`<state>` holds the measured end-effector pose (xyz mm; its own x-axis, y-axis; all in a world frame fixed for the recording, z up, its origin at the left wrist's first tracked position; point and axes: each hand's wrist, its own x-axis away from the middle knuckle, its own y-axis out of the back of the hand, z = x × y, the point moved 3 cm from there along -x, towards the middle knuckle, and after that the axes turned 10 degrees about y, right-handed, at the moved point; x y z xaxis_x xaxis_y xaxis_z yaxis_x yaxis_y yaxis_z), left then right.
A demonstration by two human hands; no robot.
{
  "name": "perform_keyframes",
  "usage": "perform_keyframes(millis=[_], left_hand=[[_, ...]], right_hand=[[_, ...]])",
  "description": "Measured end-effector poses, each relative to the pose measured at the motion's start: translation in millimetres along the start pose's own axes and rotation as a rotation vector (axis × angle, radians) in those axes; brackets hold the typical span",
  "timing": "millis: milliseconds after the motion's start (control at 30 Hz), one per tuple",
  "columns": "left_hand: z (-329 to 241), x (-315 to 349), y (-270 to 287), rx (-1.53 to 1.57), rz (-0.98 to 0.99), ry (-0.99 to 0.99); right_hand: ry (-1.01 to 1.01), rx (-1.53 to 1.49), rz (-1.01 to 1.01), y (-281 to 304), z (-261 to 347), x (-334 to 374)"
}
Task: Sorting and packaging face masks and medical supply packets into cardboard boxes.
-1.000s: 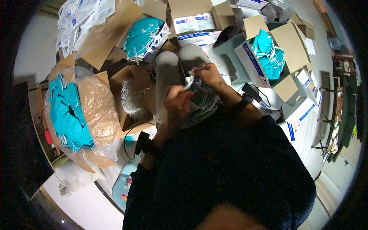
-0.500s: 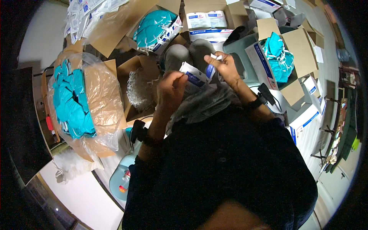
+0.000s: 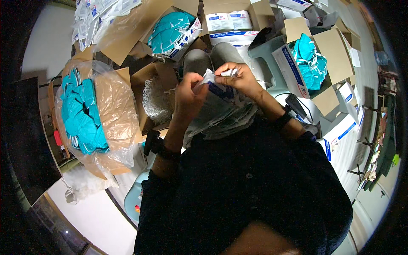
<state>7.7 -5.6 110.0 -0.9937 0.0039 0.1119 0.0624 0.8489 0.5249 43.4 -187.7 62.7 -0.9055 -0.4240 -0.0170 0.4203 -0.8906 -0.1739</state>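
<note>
Above my lap, my left hand (image 3: 190, 92) pinches the left side of a small white and blue plastic pouch (image 3: 218, 90). My right hand (image 3: 241, 80) grips the pouch's upper edge with thumb and fingers, close beside the left. A folded white bit of it sticks out over the right fingers. The pouch's lower part hangs over a crumpled translucent sheet (image 3: 221, 117) on my lap. Whether anything lies inside the pouch is hidden. To the left of my left hand, an open carton (image 3: 163, 73) holds a bundle of thin white straps (image 3: 155, 102).
Teal cup-shaped masks fill a plastic-lined carton (image 3: 114, 110) at left and white-blue boxes (image 3: 291, 72) at right and far left of centre. Ahead, a carton (image 3: 229, 36) holds white packets (image 3: 229, 21). Flat pouches (image 3: 93, 21) pile up far left. A pale stool (image 3: 265, 55) stands right.
My right hand has moved left and slightly down, closer to the left hand. The pouch, stretched between them before, is now bunched at its top. Both hands keep hold.
</note>
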Motion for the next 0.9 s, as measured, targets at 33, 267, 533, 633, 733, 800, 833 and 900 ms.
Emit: perform_keyframes(millis=[33, 267, 533, 633, 733, 800, 833, 900], left_hand=[[-0.1, 0.2, 0.3, -0.028, -0.005, -0.024], [6.3, -4.5, -5.9, -0.059, 0.058, -0.041], [20.4, -7.3, -9.5, -0.042, 0.141, -0.038], [15.3, -4.3, -11.5, -0.006, 0.074, -0.096], [12.2, -3.8, -15.3, -0.034, 0.012, -0.18], [14.6, -5.1, -16.9, -0.112, -0.023, -0.21], [15.9, -4.3, -17.6, -0.151, -0.041, -0.225], [18.3, -2.0, -22.5, -0.202, -0.1, -0.196]], right_hand=[[-0.009, -0.015, 0.014, -0.7, 0.1, -0.2], [-0.089, -0.034, 0.063, -8.3, 7.8, -4.0], [-0.016, 0.016, 0.034, -10.4, 3.0, -7.1], [-0.061, 0.055, -0.025, -12.0, 8.3, -6.8], [0.018, 0.283, -0.025, -13.2, -1.0, -10.5], [0.054, 0.506, -0.059, -16.0, -0.6, -11.7], [0.072, 0.616, -0.076, -18.8, 1.2, -11.7], [0.049, 0.483, -0.131, -19.2, -11.6, -16.6]])
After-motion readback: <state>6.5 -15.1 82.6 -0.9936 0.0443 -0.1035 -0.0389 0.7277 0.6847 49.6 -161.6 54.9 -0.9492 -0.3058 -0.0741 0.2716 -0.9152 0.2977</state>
